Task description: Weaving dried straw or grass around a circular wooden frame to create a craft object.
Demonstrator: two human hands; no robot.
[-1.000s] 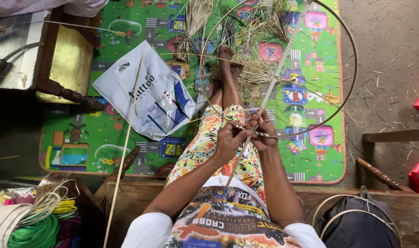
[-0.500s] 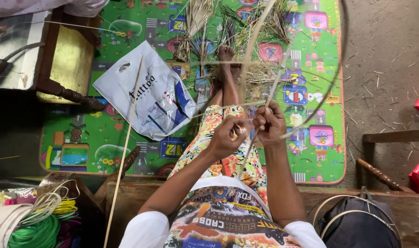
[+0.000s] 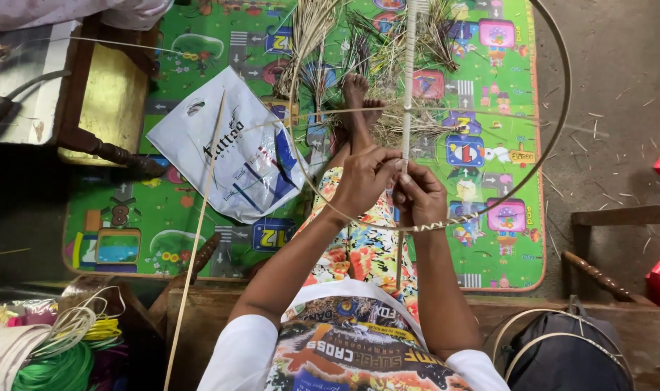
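Seated worker seen from above, both hands raised over the lap: the left hand (image 3: pixel 366 177) closes its fingers around a pale upright cane strip (image 3: pixel 409 87), and the right hand (image 3: pixel 420 197), just beside it and touching, pinches the same strip where it crosses the lower arc of a large thin cane hoop (image 3: pixel 561 108). The hoop stands over a green play mat (image 3: pixel 163 210), ringing the worker's bare feet (image 3: pixel 357 94) and a scatter of dry fibre bundles (image 3: pixel 312 29). A white plastic bag (image 3: pixel 228 145) lies on the mat to the left, near a long loose cane (image 3: pixel 199 232); coils of green and yellow cord (image 3: pixel 62 355) sit at lower left.
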